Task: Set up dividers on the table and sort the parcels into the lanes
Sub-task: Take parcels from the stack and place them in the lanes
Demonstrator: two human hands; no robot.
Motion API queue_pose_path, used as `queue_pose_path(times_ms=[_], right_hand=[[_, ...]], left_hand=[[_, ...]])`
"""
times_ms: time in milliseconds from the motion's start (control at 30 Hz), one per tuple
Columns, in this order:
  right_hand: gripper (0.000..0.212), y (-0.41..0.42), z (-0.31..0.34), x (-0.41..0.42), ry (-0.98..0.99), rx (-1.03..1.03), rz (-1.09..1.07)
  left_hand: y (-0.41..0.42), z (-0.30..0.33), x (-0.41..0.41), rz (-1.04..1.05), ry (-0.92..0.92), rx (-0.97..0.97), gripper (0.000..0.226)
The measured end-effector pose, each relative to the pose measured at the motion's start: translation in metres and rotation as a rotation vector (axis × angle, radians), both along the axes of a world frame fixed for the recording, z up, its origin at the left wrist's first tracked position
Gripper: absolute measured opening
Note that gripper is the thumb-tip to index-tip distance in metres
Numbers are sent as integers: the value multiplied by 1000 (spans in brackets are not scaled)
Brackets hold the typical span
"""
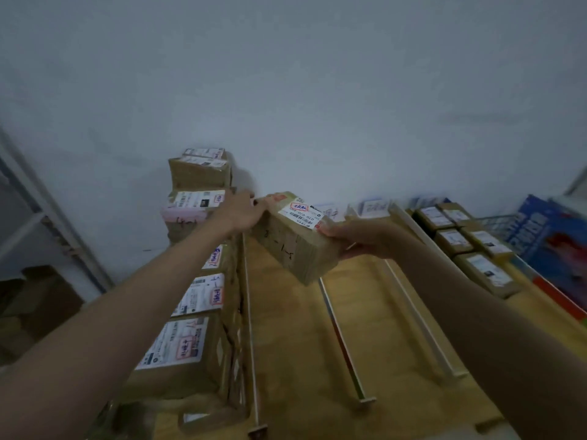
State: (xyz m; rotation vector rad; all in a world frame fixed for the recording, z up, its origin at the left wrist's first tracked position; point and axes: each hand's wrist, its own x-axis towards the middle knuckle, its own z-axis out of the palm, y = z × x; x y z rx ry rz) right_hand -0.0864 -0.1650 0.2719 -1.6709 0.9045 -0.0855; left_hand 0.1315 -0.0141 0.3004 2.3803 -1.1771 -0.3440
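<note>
both hands, l [239, 211] + r [365, 239], grip brown parcel [295, 246] above table [286, 328].

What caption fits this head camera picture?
Both hands hold a labelled parcel above the divided wooden table.

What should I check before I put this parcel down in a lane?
1. Both hands hold the brown taped cardboard parcel: left hand on its far end, right hand on its near end: ok.
2. White label faces up: ok.
3. Wooden table bare in the lane under the parcel: ok.
4. Thin light divider strips lie straight: ok.
5. Which lane matches the label: cannot tell.
</note>
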Motion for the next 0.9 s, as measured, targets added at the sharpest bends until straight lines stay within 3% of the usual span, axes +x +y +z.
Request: queue_pose_path(times_ms=[367,500,733,900], right_hand=[[53,-11,-57,-162,125,113,-358],[54,-33,-68,-202,87,140,-423],[73,-115,-95,-265,6,158,-510],[60,-175,-111,-297,-53,197,-469]], left_hand=[[-61,-71,-131,-314,-254,242,62],[-85,-99,-171,-324,-255,299,61],[-155,-141,-241,-241,-226,325,57],[-198,-162,-290,-158,-204,332,56]])
